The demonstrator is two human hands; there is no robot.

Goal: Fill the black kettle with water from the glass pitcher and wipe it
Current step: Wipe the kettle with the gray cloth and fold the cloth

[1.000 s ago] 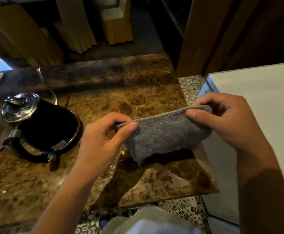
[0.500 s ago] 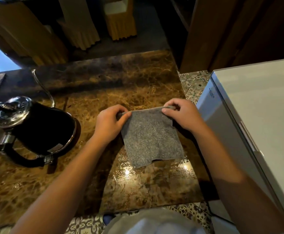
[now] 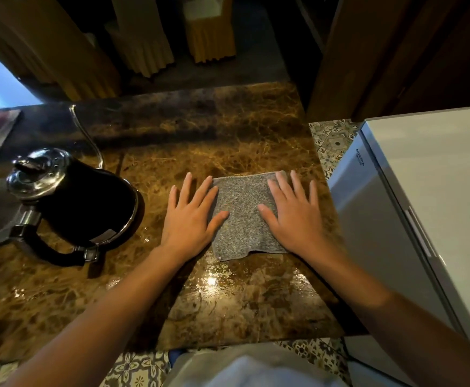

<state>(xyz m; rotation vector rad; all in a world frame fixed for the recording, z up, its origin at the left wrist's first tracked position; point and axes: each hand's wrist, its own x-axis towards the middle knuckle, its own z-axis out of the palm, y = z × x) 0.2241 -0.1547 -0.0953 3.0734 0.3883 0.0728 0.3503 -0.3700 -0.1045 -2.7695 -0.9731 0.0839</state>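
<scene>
1. I see a brown marble counter (image 3: 228,129), glossy, with light glare near the front edge at 6 o'clock. Patterned floor tiles (image 3: 331,141) show past its right edge and below the front edge.
2. A white fridge (image 3: 435,196) stands at 3 o'clock, just beside the counter. Dark wood panels (image 3: 396,51) rise at 1 o'clock; yellow skirted chairs (image 3: 208,37) sit beyond the counter at 12 o'clock.
3. The black kettle (image 3: 88,208) stands at 9 o'clock on the counter, chrome lid (image 3: 36,173) on, handle (image 3: 52,252) turned toward the front edge. A thin cord (image 3: 88,141) curves away behind it.
4. A grey cloth (image 3: 242,216) lies flat at centre, well apart from the kettle.
5. Both forearms reach in from 6 o'clock, palms down.
6. Left hand (image 3: 189,216): fingers straight and spread; thumb and forefinger rest on the cloth's left edge, the other fingers on bare marble.
7. Right hand (image 3: 292,216): fingers straight and spread, lying flat across the cloth's right side; the little finger reaches past the cloth's edge.
8. Neither hand pinches or curls round anything; both press flat.
</scene>
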